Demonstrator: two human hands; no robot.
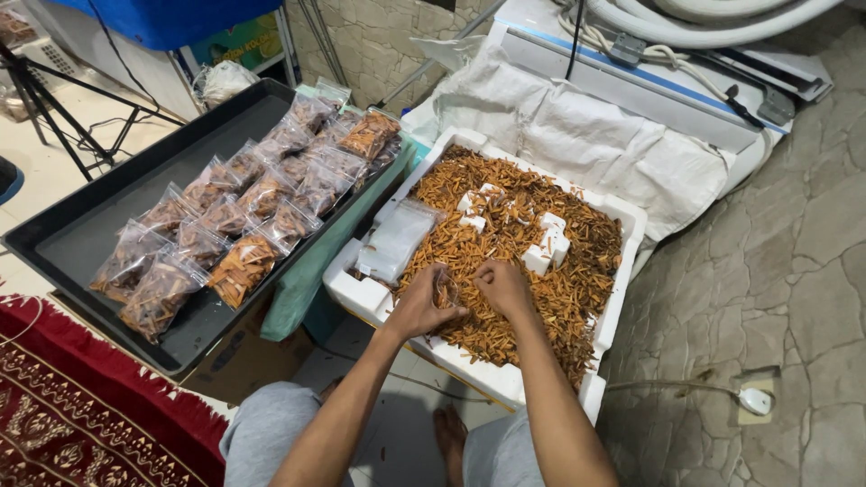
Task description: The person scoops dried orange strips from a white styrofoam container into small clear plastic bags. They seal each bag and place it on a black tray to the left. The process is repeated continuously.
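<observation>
Stone-paved floor, red patterned rug (81, 406) at left. White foam box (361, 293) of brown snack sticks (541, 271) on floor. Left hand (422, 307) grips small clear bag (446, 290) over the box; right hand (502, 287) pinched closed on sticks beside it. Black tray (90, 230) holds filled packets (244, 216)

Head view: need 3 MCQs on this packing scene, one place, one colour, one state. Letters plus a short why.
1. Where do the filled bags lie?
A. black tray
B. white box
C. red rug

2. What colour is the box holding the loose sticks?
A. blue
B. white
C. black

3. What does the left hand hold?
A. nothing
B. a spoon
C. a small clear bag

A: the bags sit in rows on the black tray.
B: its foam rim is white.
C: the left hand's grip holds a small clear bag at the right hand.
</observation>
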